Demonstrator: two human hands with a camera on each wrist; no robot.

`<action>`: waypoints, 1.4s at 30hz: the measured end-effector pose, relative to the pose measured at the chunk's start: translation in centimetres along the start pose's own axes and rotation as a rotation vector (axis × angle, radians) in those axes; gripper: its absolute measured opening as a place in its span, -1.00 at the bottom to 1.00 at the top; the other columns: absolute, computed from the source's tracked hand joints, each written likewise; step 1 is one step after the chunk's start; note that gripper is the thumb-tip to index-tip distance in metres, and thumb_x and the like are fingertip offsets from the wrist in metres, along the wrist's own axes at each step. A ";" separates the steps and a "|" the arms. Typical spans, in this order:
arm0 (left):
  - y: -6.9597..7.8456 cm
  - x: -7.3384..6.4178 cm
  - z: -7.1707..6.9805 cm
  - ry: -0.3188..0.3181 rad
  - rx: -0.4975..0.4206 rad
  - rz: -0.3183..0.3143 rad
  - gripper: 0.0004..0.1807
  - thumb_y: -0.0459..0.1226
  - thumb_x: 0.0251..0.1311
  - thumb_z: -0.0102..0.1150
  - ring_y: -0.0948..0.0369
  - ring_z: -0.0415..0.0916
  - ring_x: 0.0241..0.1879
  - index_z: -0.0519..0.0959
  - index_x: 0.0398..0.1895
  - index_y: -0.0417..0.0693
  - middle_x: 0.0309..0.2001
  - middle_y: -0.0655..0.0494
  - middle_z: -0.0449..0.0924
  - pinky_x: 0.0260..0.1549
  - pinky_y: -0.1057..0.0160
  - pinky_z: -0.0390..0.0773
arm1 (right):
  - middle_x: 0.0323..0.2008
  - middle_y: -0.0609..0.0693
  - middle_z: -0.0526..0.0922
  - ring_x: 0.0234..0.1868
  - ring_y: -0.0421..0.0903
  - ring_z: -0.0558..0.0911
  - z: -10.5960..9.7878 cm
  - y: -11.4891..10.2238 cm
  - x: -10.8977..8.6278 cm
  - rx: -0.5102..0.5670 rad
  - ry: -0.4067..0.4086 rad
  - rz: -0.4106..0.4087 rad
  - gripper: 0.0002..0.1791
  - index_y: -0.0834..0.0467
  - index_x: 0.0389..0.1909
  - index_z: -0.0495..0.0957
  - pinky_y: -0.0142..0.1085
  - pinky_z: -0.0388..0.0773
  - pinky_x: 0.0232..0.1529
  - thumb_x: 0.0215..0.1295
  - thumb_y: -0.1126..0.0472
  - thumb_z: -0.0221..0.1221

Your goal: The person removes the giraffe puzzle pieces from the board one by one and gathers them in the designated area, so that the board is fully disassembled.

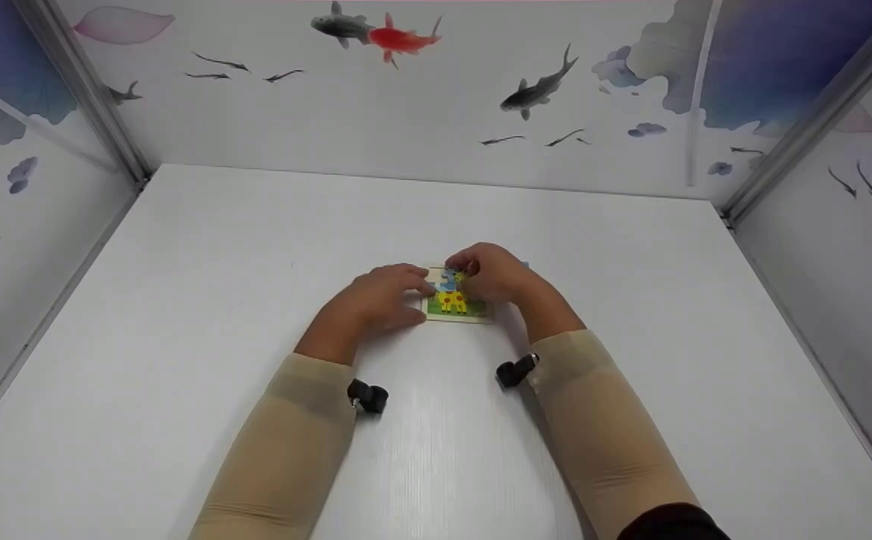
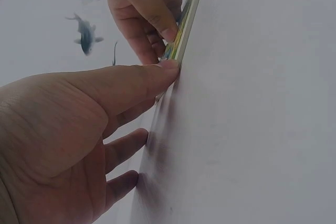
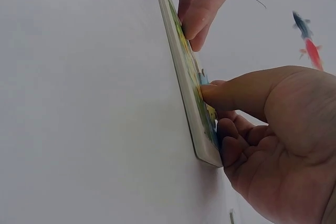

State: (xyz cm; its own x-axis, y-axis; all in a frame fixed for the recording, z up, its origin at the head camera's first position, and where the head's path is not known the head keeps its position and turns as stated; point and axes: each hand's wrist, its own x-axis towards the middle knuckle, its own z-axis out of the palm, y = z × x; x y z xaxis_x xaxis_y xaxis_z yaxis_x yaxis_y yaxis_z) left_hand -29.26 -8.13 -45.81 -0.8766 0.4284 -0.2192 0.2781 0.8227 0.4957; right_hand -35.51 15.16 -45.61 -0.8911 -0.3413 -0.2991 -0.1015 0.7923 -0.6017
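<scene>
A small jigsaw board (image 1: 458, 322) with a pale rim lies on the table; its picture has a yellow giraffe (image 1: 452, 302) with orange spots, on green and blue. My left hand (image 1: 385, 298) is at the board's left side. Its thumb touches the near left corner and a straight finger rests on the picture. From the right, my right hand (image 1: 497, 274) has its thumb and curled fingers on a puzzle piece (image 3: 203, 78) with a light blue edge, slightly raised above the board. Most of that piece is hidden by the fingers.
Something small and blue (image 1: 524, 264) shows behind the right hand, mostly hidden. The white table (image 1: 421, 465) is bounded by a back wall (image 1: 436, 127) printed with fish and by side walls. A black wrist camera (image 1: 368, 396) is on the left sleeve.
</scene>
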 end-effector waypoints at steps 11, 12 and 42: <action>0.1 -0.1 -0.1 -0.002 0.007 -0.010 -0.50 -0.10 0.45 0.30 0.05 0.10 0.71 0.60 0.44 0.26 0.66 0.24 0.29 0.69 -0.18 0.13 | 0.12 -0.06 0.64 0.17 -0.01 0.57 -0.1 0.0 0.0 -0.016 0.028 0.000 -0.58 -0.18 0.24 0.70 -0.02 0.59 0.33 0.41 0.18 0.34; 0.1 -0.1 -0.1 -0.002 0.005 -0.013 -0.50 -0.10 0.45 0.31 0.06 0.10 0.71 0.61 0.44 0.26 0.66 0.25 0.29 0.69 -0.17 0.13 | 0.12 -0.07 0.65 0.17 -0.01 0.57 -0.1 0.0 0.0 -0.016 0.029 0.002 -0.58 -0.17 0.25 0.70 -0.03 0.59 0.33 0.42 0.18 0.34; 0.2 -0.2 0.1 0.001 -0.010 -0.024 -0.48 -0.11 0.44 0.29 0.07 0.03 0.73 0.59 0.45 0.28 0.67 0.28 0.25 0.70 -0.18 0.08 | 0.18 -0.03 0.72 0.17 0.00 0.63 -6.1 4.2 -3.2 0.082 0.296 0.052 -0.59 -0.04 0.26 0.69 -0.11 0.71 0.18 0.43 0.10 0.38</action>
State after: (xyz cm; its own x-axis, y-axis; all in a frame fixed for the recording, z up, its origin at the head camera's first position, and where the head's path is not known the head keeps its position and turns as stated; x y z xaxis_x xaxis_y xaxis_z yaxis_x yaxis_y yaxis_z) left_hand -28.99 -8.02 -45.79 -0.8833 0.4082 -0.2305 0.2529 0.8290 0.4988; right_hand -35.80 22.65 -42.62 -0.9854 -0.1298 -0.1100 -0.0268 0.7571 -0.6527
